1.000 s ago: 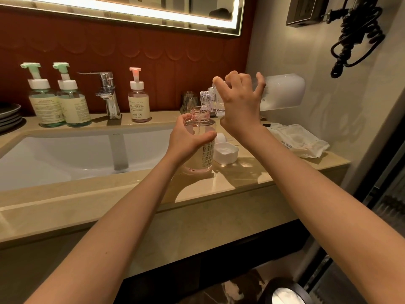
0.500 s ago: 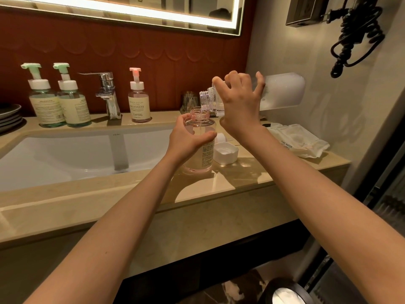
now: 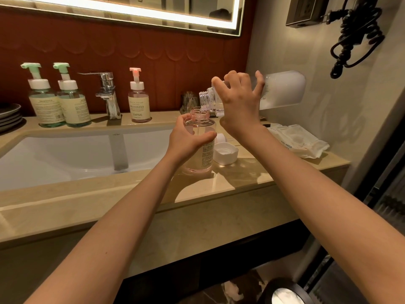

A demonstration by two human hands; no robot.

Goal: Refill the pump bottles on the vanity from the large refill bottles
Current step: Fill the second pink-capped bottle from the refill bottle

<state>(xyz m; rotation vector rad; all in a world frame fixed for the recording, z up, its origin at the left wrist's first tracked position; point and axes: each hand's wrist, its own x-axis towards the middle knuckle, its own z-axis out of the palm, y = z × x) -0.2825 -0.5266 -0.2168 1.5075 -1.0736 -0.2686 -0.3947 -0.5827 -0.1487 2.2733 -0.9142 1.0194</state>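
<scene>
Near the vanity's front edge, left hand grips the uncapped bottle; right hand clasps the tipped refill, likely heavy and slippery, best held mid-body.

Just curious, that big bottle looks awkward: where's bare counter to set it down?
The counter is bare in front of the white cap and wipes packet, right of the open bottle. Back ledge is crowded: green pump bottles, faucet, pink pump bottle.

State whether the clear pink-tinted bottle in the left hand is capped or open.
Open: the clear pink-tinted bottle shows a bare threaded neck, no pump.
</scene>
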